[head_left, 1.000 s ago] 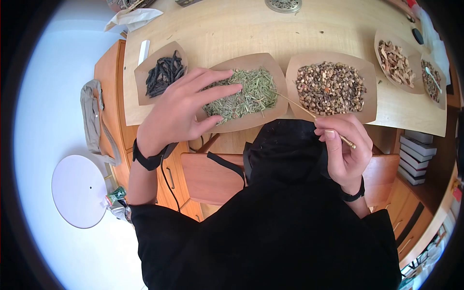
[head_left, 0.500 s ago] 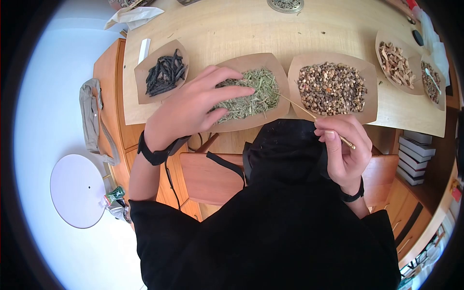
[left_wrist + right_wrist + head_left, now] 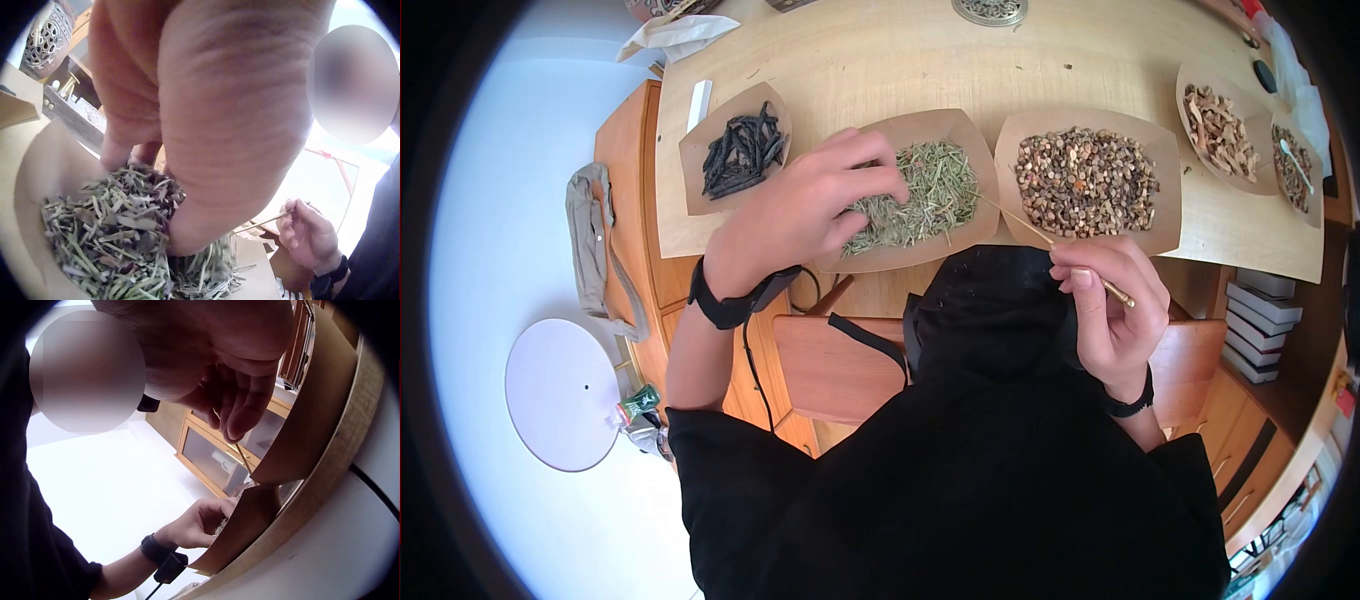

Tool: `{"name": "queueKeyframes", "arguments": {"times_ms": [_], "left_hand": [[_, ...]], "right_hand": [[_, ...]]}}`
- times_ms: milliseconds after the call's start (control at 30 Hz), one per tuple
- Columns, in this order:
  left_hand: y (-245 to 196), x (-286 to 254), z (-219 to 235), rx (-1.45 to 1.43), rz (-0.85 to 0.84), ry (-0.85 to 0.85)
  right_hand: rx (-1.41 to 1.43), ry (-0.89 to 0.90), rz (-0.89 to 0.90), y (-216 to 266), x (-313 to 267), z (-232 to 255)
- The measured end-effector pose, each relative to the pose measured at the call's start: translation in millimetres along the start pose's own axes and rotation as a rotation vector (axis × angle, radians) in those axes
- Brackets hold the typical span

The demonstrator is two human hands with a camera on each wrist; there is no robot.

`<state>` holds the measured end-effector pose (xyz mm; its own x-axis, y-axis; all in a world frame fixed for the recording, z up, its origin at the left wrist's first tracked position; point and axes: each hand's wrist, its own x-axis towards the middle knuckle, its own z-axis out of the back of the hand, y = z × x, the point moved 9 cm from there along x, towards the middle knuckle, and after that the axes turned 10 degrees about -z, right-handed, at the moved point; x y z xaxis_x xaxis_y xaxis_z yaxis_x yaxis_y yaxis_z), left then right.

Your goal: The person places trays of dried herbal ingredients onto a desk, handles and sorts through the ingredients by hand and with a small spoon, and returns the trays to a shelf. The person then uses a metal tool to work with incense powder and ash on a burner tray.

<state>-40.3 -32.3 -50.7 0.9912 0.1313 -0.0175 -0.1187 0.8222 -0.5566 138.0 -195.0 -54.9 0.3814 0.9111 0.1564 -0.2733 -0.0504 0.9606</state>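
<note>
My left hand (image 3: 800, 205) reaches into the left part of a brown paper tray (image 3: 975, 165) of dried green herb (image 3: 940, 190). Its fingers bend down into the cut stems, and in the left wrist view the herb (image 3: 119, 231) bunches around the fingertips, which are partly buried. Between thumb and fingers, my right hand (image 3: 1115, 300) pinches a thin brass-coloured rod (image 3: 1015, 218) with a knobbed end. The rod slants left, its tip over the herb tray's right side. Beside that tray sits another paper tray (image 3: 1168, 190) of brown and tan chopped pieces (image 3: 1085, 185).
Dark dried strips (image 3: 742, 150) fill a small tray at the left. Far right, pale chips (image 3: 1220, 130) lie in one tray, and a white spoon (image 3: 1295, 165) rests in another. An openwork metal lid (image 3: 990, 10) is at the back. The table's front edge runs below the trays.
My left hand first shifted right over the herb with fingers spread, then its fingers bent down into it. My right hand and the rod have stayed in place.
</note>
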Motion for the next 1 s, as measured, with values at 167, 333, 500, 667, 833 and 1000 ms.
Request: {"name": "queueKeyframes", "arguments": {"times_ms": [167, 333, 500, 667, 833, 1000], "left_hand": [[-1, -1, 4, -0.05, 0.0, -0.068], [-1, -3, 13, -0.094, 0.022, -0.152], [-4, 2, 25, -0.156, -0.02, -0.213], [14, -1, 12, -0.383, 0.126, -0.167], [22, -4, 8, -0.586, 0.241, -0.208], [26, -4, 8, -0.718, 0.253, -0.187]], "right_hand": [[0.001, 0.002, 0.009, 0, 0, 0], [0.008, 0.003, 0.006, -1, 0, 0], [0.001, 0.005, 0.008, 0, 1, -1], [0.003, 0.004, 0.008, -1, 1, 0], [0.003, 0.002, -0.004, -2, 0, 2], [-0.005, 0.001, -0.002, -1, 1, 3]]}}
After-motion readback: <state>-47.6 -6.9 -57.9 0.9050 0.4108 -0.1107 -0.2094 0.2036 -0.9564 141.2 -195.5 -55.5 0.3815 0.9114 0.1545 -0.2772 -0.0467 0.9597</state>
